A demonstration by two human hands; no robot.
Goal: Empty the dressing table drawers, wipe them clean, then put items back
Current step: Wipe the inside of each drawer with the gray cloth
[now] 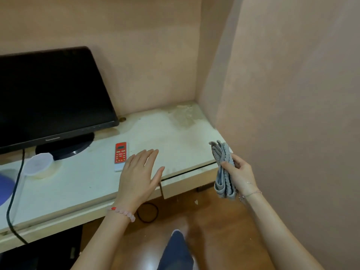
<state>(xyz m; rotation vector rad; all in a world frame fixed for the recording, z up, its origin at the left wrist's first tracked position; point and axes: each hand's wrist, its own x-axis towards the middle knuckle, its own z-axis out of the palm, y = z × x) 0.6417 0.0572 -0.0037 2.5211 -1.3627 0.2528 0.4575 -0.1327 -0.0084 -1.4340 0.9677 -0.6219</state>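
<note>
A white dressing table (pixel 175 137) runs along the pink wall, with a closed drawer front (pixel 189 182) under its right end. My left hand (pixel 138 176) hovers flat and open over the table's front edge, just left of that drawer, holding nothing. My right hand (pixel 240 175) is shut on a folded grey cloth (pixel 224 168), held upright beside the table's right corner. A red remote control (pixel 120 155) lies on the tabletop just left of my left hand.
A black monitor (pixel 52 98) stands at the back left, its cable (pixel 13 191) trailing over the front edge. A clear plastic tub (pixel 39 164) and a purple object (pixel 4 189) sit at the left. A pink wall (pixel 292 114) closes the right side. Wooden floor (pixel 214 230) lies below.
</note>
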